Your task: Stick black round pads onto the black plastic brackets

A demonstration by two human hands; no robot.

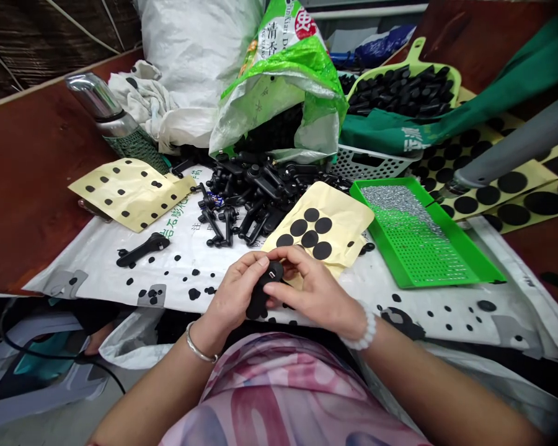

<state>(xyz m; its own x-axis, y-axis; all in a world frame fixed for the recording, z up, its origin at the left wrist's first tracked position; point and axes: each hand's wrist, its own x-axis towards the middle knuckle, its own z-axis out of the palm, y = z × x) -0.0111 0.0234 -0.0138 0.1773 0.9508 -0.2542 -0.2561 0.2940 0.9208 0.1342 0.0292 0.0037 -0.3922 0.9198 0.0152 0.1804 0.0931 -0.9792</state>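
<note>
- Held between both hands, over front edge of white work cover: black plastic part, round end up, small pale bit showing in it.
- Left hand: closed round near side of part, thumb along upper portion.
- Right hand: curled narrow at round end, thumb and forefinger against it; exact fingertip contact partly hidden.
- Just beyond hands: yellow sheet with large black discs.
- Behind and left of that: heap of black parts, tangled.
- To left: loose black part, lying alone; farther back, dotted sheet and metal-topped bottle, tilted.
- To right: green tray, silvery small pieces mostly toward far end.
- At back: green-and-white bag, open; pale green scoop full of short black pieces, above white basket.
</note>
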